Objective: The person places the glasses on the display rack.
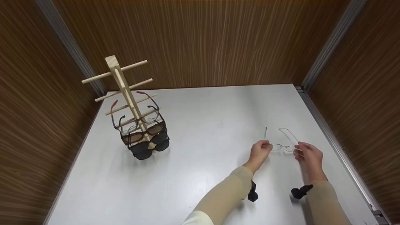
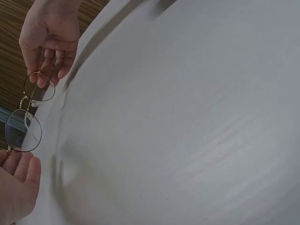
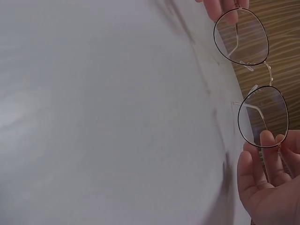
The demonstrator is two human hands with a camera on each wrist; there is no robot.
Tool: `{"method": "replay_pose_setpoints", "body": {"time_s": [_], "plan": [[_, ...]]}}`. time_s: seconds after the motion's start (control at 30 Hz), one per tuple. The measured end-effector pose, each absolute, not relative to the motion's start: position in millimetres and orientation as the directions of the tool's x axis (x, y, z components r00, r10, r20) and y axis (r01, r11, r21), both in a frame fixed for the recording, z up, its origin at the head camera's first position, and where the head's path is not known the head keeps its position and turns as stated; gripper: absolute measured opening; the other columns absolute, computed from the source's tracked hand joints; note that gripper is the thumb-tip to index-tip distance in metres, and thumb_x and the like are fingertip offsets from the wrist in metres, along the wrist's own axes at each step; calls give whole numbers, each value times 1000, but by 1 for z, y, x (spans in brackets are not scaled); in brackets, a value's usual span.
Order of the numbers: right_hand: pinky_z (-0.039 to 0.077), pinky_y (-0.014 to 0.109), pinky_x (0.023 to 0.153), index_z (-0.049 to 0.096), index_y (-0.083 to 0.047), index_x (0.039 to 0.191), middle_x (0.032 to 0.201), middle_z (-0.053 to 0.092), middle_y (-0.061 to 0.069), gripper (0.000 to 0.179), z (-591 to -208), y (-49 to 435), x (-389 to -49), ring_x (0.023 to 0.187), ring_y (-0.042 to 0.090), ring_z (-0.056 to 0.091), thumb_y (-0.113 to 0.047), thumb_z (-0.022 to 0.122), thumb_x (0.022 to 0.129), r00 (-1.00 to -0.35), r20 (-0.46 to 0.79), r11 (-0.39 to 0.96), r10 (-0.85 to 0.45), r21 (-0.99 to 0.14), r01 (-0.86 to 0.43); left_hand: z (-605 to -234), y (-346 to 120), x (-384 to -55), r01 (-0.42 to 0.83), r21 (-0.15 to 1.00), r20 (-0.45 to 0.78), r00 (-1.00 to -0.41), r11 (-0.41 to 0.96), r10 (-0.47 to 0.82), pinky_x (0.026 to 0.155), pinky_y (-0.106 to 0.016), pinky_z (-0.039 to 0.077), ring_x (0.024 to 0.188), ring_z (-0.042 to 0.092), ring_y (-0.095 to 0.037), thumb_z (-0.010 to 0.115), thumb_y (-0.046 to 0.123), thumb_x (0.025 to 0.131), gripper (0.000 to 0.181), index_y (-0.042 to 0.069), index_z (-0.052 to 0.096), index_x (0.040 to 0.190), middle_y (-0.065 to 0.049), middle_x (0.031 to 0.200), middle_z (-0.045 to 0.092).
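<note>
Thin, round metal-rimmed eyeglasses (image 1: 282, 146) are held up over the right part of the white table, temples unfolded and pointing to the back. The left hand (image 1: 261, 152) pinches them at the left hinge between thumb and fingers. At the opposite hinge, the right hand (image 1: 311, 157) grips the frame, fingers partly curled. In the right wrist view both clear lenses (image 3: 263, 117) and the gold bridge show, with the right hand (image 3: 272, 190) at the lower end. The left wrist view has the left hand (image 2: 16, 187) below the glasses and the right hand above.
A wooden eyewear stand (image 1: 125, 89) with several crossbars leans at the table's left. Its lower bars carry several pairs, among them dark sunglasses (image 1: 142, 150) and brown-tinted ones (image 1: 134, 137). Wood-grain panels (image 1: 203, 43) enclose the white table (image 1: 200, 125) at the back and sides.
</note>
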State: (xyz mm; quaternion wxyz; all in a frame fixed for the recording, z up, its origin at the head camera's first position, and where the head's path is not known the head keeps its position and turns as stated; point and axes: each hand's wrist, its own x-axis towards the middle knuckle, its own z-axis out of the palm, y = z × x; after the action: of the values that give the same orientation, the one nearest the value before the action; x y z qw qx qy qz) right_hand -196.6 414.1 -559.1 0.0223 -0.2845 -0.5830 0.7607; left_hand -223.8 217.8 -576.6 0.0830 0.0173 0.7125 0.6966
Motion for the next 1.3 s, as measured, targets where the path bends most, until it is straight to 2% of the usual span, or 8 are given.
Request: {"method": "replay_pose_setpoints", "body": {"time_s": [0.1,0.23,0.47,0.8,1.07,1.3], "plan": [[52,27,77,63,-10,103,87,68,-4,15,-557,410,-194,89,14,62,-17,62,90,-852,-369,-286,372,-918,273,-578,214,-224,-78,997,-80,-988,22,135,76,-20,48,90,58,-8,63,15,88,26,-1,63,109,5,92,62],[50,27,82,57,0,115,87,68,-4,30,-547,400,-189,89,14,63,-15,63,89,-873,-309,-271,377,-938,215,-580,209,-226,-52,998,-56,-990,34,129,76,-19,47,89,58,-7,63,15,89,25,0,63,108,6,92,62],[52,26,77,58,2,108,87,69,0,25,-540,387,-189,84,15,65,-9,65,87,-888,-270,-317,372,-936,152,-581,196,-226,1,999,-4,-992,39,125,77,-18,48,89,58,-7,62,14,89,22,1,64,107,3,95,63],[53,24,73,60,0,104,87,69,-3,24,-546,371,-196,84,14,66,-11,68,85,-892,-214,-223,399,-966,132,-576,184,-227,65,998,65,-998,-17,9,72,-18,50,81,61,-8,66,8,85,19,-1,64,102,1,89,63],[53,25,72,55,8,116,89,68,-5,41,-541,354,-195,82,13,67,-15,69,84,-904,-142,-117,402,-988,103,-571,170,-223,86,994,84,-996,-70,-23,74,-19,50,83,60,-10,67,7,84,20,3,61,102,-6,96,62],[54,23,69,57,7,114,90,68,-5,38,-538,343,-194,80,11,67,-13,70,84,-913,-123,-104,389,-991,90,-568,159,-221,85,996,83,-995,-36,-64,73,-19,50,80,58,-6,68,8,84,17,7,63,100,2,91,62]]}}
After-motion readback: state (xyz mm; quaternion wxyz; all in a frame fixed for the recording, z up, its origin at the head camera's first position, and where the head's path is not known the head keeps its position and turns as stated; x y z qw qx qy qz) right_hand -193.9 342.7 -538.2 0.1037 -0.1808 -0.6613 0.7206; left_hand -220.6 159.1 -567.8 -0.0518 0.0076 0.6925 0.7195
